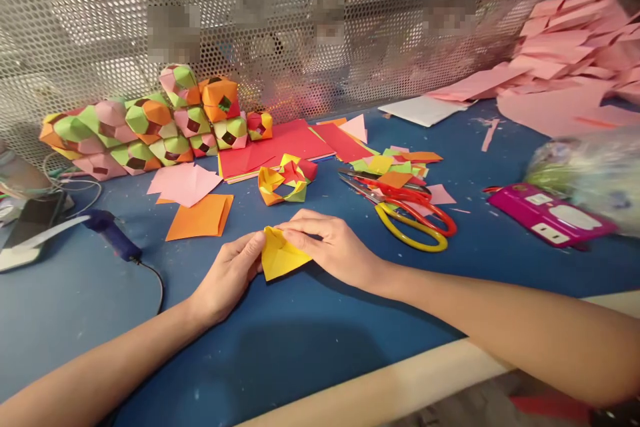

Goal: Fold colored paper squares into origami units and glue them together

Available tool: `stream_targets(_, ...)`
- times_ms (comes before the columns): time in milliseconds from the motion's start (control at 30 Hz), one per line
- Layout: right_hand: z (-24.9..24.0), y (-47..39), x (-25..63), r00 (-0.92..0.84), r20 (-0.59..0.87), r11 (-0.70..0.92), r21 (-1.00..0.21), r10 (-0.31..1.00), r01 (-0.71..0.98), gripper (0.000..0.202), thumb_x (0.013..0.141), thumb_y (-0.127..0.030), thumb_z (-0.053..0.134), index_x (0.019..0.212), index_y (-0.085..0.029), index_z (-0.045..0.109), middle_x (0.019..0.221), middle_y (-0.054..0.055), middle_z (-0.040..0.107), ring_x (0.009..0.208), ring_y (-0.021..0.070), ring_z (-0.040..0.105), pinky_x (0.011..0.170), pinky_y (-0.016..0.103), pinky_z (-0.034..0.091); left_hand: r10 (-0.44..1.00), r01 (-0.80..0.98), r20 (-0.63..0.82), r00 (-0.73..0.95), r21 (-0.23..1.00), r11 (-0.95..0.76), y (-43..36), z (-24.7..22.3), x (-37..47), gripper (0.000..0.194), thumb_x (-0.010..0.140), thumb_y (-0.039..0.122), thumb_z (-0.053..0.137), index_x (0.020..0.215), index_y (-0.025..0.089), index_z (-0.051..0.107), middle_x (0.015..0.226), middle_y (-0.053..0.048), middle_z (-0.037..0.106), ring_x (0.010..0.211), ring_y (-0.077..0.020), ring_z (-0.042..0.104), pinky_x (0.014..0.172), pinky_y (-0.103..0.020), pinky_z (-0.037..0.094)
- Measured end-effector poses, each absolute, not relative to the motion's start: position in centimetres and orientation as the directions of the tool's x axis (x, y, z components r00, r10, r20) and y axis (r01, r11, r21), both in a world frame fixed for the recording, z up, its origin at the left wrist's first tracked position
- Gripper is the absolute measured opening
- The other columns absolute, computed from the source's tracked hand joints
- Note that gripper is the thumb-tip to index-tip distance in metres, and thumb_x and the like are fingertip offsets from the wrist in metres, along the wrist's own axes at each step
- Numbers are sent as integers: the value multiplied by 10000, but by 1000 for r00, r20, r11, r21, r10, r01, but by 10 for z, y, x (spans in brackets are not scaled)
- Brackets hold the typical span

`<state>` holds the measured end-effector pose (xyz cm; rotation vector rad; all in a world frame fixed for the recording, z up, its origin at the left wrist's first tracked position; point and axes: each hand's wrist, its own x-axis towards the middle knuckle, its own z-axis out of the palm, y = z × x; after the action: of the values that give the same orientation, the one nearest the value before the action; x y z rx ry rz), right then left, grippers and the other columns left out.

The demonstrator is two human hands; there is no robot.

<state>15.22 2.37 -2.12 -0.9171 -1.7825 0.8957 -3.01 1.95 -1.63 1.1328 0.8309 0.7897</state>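
A yellow sheet of paper [283, 259], partly folded with a raised top edge, is held between both hands just above the blue table. My left hand [231, 272] pinches its left edge, thumb in front. At the upper right of the sheet, my right hand [334, 245] grips it, with the thumb on its face and the fingers bent behind, partly hidden. Just beyond the hands sits a ring-shaped origami piece [300, 195] of joined yellow, red, orange and green units. Folded orange paper [200, 217] and pink paper squares [186, 181] lie to the left.
Yellow-handled scissors [413, 230] and red-handled scissors [410, 197] lie right, beside paper scraps [395, 161]. Stacked origami balls [143, 123] stand at the back left against a perforated metal screen [280, 47]. A blue corded tool [114, 235] lies left; a magenta box [553, 215] sits right.
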Motion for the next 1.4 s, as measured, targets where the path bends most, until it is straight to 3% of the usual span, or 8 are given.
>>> stream_targets(167, -21, 23, 152, -321, 347, 417, -890, 881, 183, 245, 886, -281, 521, 1027, -190, 700, 854, 22, 606, 767, 100, 571, 678, 201, 462, 838, -191, -157, 523, 936, 295, 21, -16, -31, 336, 892, 356, 506, 1138, 161, 625, 1041, -76, 673, 908, -200, 601, 801, -304, 443)
stream_targets(767, -17, 22, 152, -339, 241, 297, -947, 909, 125, 205, 850, -282, 564, 924, -176, 723, 827, 9, 622, 765, 101, 584, 666, 193, 460, 882, 20, -142, 450, 989, 149, 21, -20, -35, 285, 864, 371, 544, 1006, 176, 697, 982, -56, 706, 854, -181, 612, 785, -280, 458)
stream_targets(1100, -17, 17, 150, -300, 242, 312, -926, 923, 213, 180, 842, -269, 565, 822, -167, 711, 745, -10, 620, 689, 88, 560, 623, 189, 432, 946, 375, -48, 321, 923, -81, 13, -11, -35, 351, 846, 435, 532, 932, 147, 713, 745, -14, 660, 653, -116, 499, 551, -191, 381)
stream_targets(1400, -14, 14, 150, -291, 247, 318, -920, 924, 227, 161, 831, -239, 559, 783, -160, 691, 738, -5, 617, 677, 95, 561, 612, 199, 437, 949, 431, 17, 315, 888, -159, 10, -9, -33, 332, 841, 414, 535, 798, 134, 708, 663, 1, 606, 577, -94, 437, 484, -182, 328)
